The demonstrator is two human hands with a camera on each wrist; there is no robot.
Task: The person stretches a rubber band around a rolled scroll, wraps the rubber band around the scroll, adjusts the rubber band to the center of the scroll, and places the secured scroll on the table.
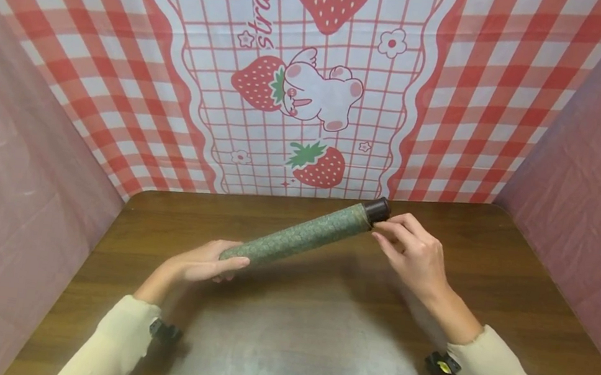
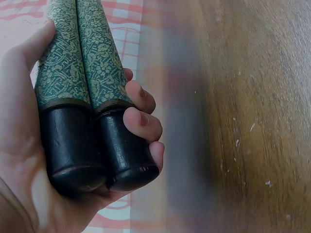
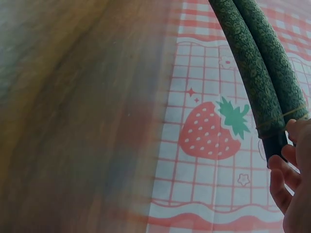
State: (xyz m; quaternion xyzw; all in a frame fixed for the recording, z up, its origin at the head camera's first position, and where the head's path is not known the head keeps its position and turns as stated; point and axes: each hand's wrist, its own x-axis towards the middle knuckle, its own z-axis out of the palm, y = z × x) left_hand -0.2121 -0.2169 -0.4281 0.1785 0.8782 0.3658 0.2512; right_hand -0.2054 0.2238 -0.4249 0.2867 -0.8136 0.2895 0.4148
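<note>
A scroll [image 1: 300, 232] in green floral brocade, rolled up from both ends into two rolls side by side, is held at a slant above the table, its right end higher. My left hand [image 1: 207, 262] grips its lower end, thumb along one side and fingers curled round the other; two dark end knobs [image 2: 73, 145] lie against the palm. At the upper end, a thin yellowish band [image 3: 282, 117] crosses both rolls. My right hand [image 1: 418, 258] has bent fingers at this end, one fingertip right at the band and others against a dark knob [image 3: 274, 148].
Beneath the hands is a brown wooden table [image 1: 281, 348] with a glossy patch of light. Behind it hangs a red-and-white checked cloth [image 1: 491, 98] printed with strawberries. Pink curtains [image 1: 14, 177] close off both sides. Each cream-sleeved wrist carries a small dark device [image 1: 165, 330].
</note>
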